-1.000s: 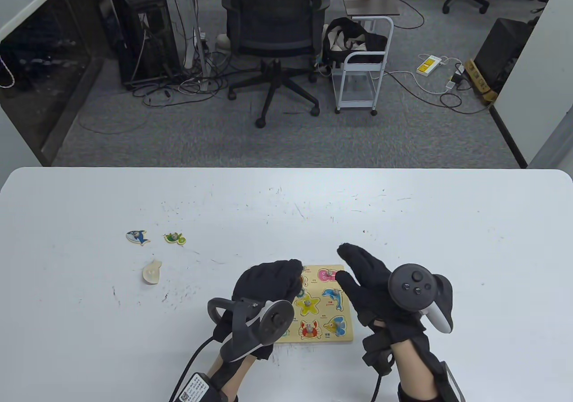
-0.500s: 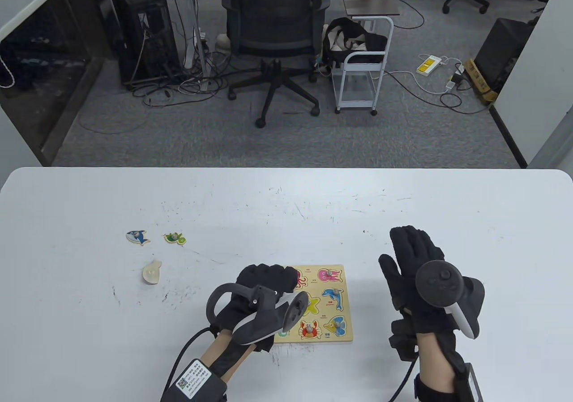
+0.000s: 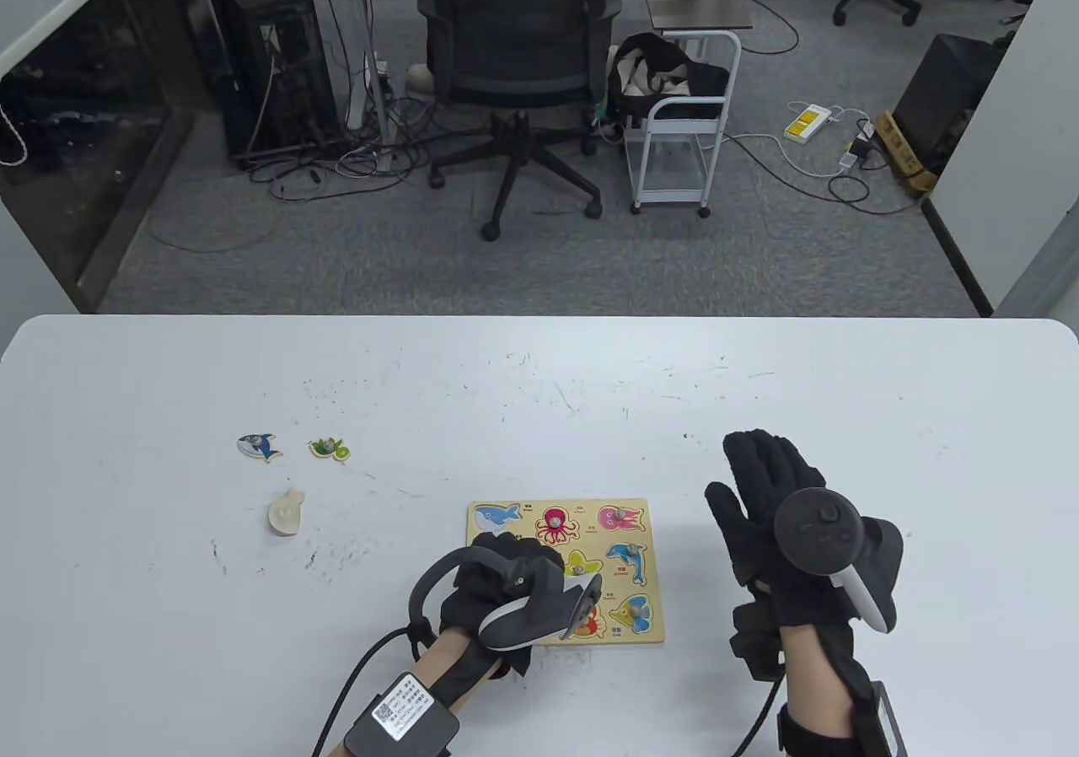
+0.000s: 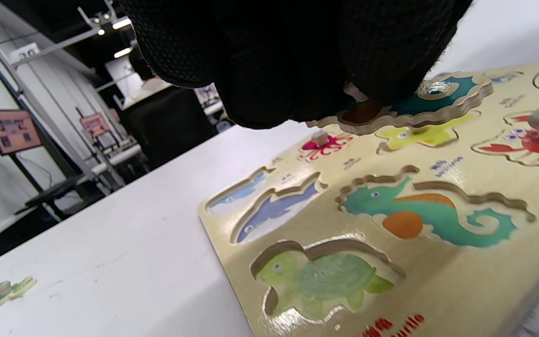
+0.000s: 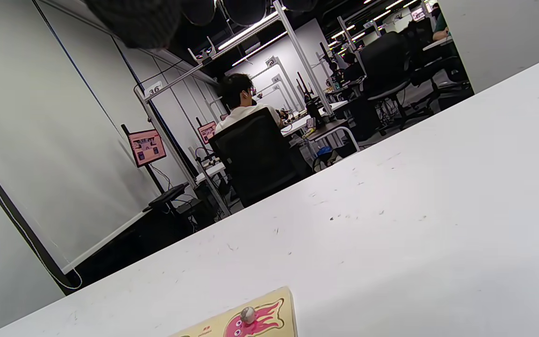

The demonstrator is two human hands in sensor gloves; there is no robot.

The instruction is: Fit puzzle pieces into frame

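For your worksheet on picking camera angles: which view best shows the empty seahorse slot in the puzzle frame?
The left wrist view: the seahorse slot lies open and close, its outline complete. In the table view the left hand covers it; the right wrist view misses it.

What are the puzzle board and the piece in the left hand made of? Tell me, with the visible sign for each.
Puzzle board: looks like light wood with printed, glossy pictures in the cut-out recesses; pale grain and layered cut edges show.
Seahorse piece, held by the left hand: likely the same wood, painted top, plain edge, with what looks like a metal peg.

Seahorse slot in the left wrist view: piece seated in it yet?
No. The seahorse slot is an open recess, and the left hand holds the seahorse piece above the board.
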